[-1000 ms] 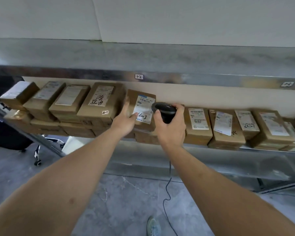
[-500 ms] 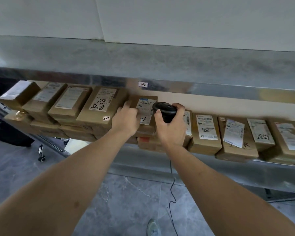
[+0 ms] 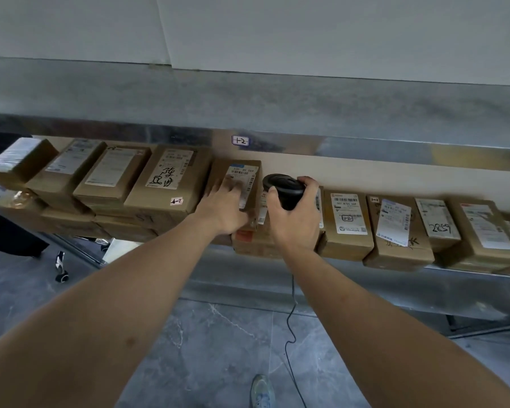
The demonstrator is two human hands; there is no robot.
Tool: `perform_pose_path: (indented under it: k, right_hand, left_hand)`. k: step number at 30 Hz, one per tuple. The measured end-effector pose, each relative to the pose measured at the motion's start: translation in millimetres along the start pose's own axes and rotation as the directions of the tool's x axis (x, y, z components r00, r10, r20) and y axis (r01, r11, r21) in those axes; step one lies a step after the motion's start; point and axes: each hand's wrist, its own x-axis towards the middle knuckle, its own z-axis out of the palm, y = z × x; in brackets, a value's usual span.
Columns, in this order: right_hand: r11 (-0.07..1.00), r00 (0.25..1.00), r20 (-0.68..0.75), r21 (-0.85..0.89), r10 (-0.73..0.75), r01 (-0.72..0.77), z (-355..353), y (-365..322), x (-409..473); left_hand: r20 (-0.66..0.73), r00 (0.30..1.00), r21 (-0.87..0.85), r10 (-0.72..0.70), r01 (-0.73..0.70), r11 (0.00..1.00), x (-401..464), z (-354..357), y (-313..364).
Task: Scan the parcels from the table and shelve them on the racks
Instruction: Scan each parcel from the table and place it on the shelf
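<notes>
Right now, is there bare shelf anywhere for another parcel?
Top shelf above the 1-2 tag looks bare. The parcel row is packed edge to edge from the left hand and scanner out both ways; no gap there.

Pale white wall (image 3: pixel 306 33) fills the top, with a vertical seam left of centre. Grey marbled tile floor (image 3: pixel 224 334) below, with white veining. Thin black cable (image 3: pixel 289 328) hangs down and trails across the floor. Light grey-green sneaker (image 3: pixel 262 391) at the bottom edge, toe pointing up-frame. Small black-and-white caster wheel (image 3: pixel 61 267) on the floor at left, beside a dark black shape (image 3: pixel 9 231) that runs out of frame.
</notes>
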Motion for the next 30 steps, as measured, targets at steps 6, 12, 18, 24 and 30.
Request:
perform_pose_path:
  k: [6, 12, 18, 24, 30]
  right_hand:
    - [1.000, 0.999, -0.051, -0.006, -0.002, 0.002, -16, -3, -10]
    - [1.000, 0.988, -0.156, -0.006, 0.000, -0.001, -35, -13, -38]
    - [0.999, 0.939, -0.341, 0.006, 0.034, -0.035, -68, -16, -94]
    - [0.995, 0.857, -0.506, 0.029, 0.099, -0.098, -105, -5, -165]
    - [0.986, 0.753, -0.641, 0.040, 0.150, -0.163, -153, 13, -221]
  left_hand:
    - [-0.060, 0.992, 0.081, 0.109, -0.104, 0.991, -22, -16, 13]
    - [-0.099, 0.960, 0.152, 0.264, -0.247, 0.957, -53, -31, 33]
    - [-0.083, 0.895, 0.192, 0.437, -0.416, 0.889, -88, -33, 54]
    - [-0.056, 0.779, 0.217, 0.625, -0.601, 0.769, -136, -23, 87]
    - [0.013, 0.675, 0.235, 0.738, -0.719, 0.654, -182, -3, 137]
